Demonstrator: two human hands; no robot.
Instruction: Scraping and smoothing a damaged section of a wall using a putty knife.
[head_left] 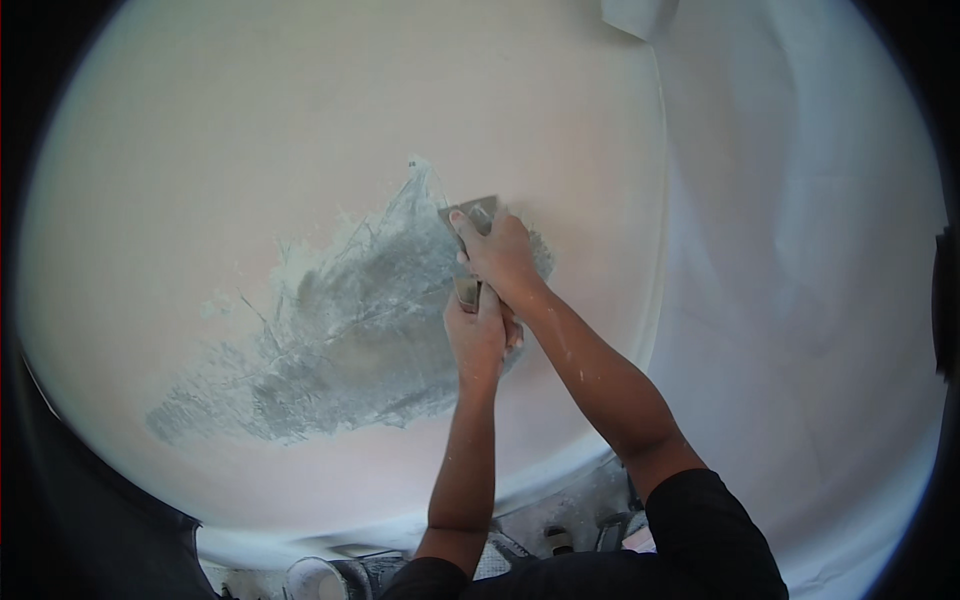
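A pale wall (300, 120) fills most of the view, with a grey, streaky patch of wet-looking filler (360, 330) spread across its middle. My right hand (502, 252) is closed around a putty knife (484, 207), whose flat blade lies at the patch's upper right edge. Just below it, my left hand (474, 335) grips a second flat tool that looks like a scraper (467, 292); most of it is hidden by the fingers. Whitish dust or filler marks both hands.
A white plastic sheet (790, 250) hangs along the right side, its upper corner folded over. Below the wall, a round white bucket (318, 578) stands at the lower left. Several dark items lie on the dusty floor (575, 500) near my body.
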